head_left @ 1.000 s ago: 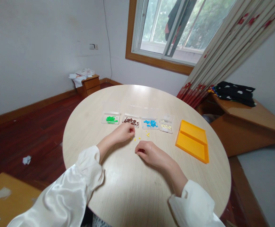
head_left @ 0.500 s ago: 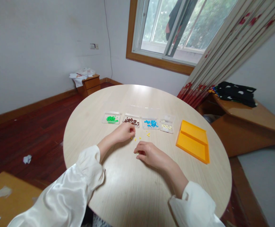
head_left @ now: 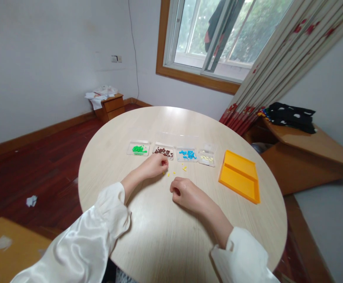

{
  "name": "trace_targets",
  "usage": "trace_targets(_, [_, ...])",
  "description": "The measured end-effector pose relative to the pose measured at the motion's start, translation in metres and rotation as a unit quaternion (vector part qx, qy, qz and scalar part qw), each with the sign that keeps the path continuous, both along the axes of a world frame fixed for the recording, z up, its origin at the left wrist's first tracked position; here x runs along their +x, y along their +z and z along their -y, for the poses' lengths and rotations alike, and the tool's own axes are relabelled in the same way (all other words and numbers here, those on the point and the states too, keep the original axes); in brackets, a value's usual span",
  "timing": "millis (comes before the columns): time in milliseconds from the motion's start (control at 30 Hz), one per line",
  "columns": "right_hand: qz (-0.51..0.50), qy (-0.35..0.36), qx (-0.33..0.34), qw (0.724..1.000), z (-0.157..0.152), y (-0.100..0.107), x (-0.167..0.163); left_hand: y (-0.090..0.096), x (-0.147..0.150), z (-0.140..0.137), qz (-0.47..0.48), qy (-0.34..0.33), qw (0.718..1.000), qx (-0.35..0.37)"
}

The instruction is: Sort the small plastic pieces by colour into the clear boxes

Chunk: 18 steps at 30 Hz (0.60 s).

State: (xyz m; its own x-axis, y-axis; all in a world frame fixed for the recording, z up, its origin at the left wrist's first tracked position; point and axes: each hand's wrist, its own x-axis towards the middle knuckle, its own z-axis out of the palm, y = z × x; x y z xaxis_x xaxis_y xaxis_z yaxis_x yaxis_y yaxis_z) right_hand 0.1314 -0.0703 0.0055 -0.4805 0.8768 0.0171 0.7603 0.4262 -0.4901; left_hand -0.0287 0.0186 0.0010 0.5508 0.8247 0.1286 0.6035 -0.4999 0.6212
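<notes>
While both rest on the round bench (head_left: pixel 159 236), the left hand (head_left: pixel 154 165) lies curled with fingertips pinched together just beside the loose yellow pieces (head_left: pixel 184 168); whether it grips one cannot be told. Nearby, the right hand (head_left: pixel 186 191) is loosely fisted. Behind stand clear trays of green pieces (head_left: pixel 138 149), brown pieces (head_left: pixel 163 151), blue pieces (head_left: pixel 187 154), and an orange tray (head_left: pixel 240 176).

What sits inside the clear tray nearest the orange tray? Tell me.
The clear tray holds a few pale yellow pieces; their shape is too small to tell. Nothing covers them.
</notes>
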Motion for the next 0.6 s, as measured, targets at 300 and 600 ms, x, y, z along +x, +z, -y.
trace_targets(300, [-0.046, -0.190, 0.142, 0.970, -0.066, 0.036, 0.088, 0.000, 0.000, -0.002, 0.019, 0.002, 1.000, 0.009])
trace_targets(600, [-0.014, -0.283, 0.122, 0.951, -0.109, 0.008, 0.130, 0.003, -0.001, -0.003, 0.015, 0.039, 0.999, 0.009])
